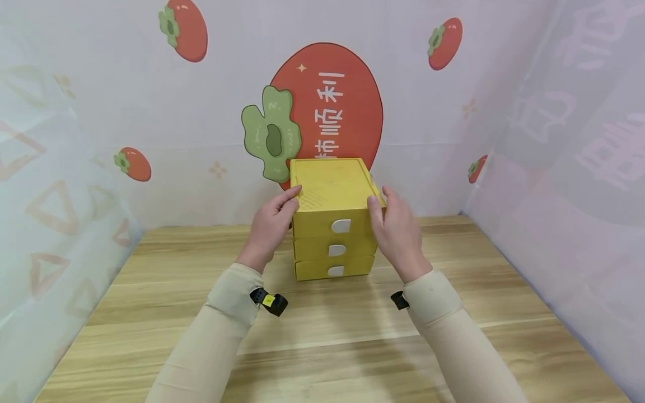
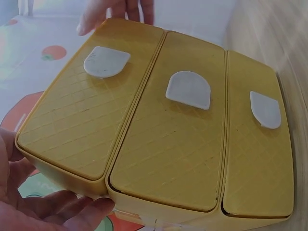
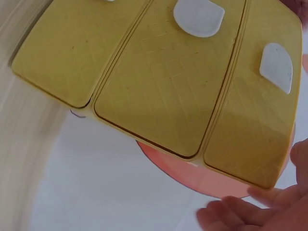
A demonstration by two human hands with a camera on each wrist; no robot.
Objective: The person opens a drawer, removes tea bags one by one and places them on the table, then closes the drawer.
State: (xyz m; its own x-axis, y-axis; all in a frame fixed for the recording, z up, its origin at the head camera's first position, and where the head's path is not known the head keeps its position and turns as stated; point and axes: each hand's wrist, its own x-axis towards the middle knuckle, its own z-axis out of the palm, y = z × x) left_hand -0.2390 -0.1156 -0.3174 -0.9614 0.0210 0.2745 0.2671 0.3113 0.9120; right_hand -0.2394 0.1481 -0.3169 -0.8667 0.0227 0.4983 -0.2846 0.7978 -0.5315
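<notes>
A yellow three-drawer storage box (image 1: 330,184) stands upright on the wooden table, its front facing me. Each drawer bears a pale rounded tab, such as the top drawer's tab (image 1: 341,226). All three drawers are closed. My left hand (image 1: 270,224) holds the box's upper left edge, thumb by the top, its bent fingers (image 2: 89,214) along the side. On the opposite side my right hand (image 1: 399,232) holds the upper right edge, with the thumb at the top front corner. The right fingertips (image 3: 211,216) extend along that side; their full contact is partly hidden.
Behind the box rises a white backdrop (image 1: 211,112) printed with red persimmons and white characters. Printed cloth walls flank the wooden table (image 1: 322,347) on the left and right. A dark strap (image 1: 272,302) hangs at my left cuff, and another dark strap (image 1: 400,300) at the right.
</notes>
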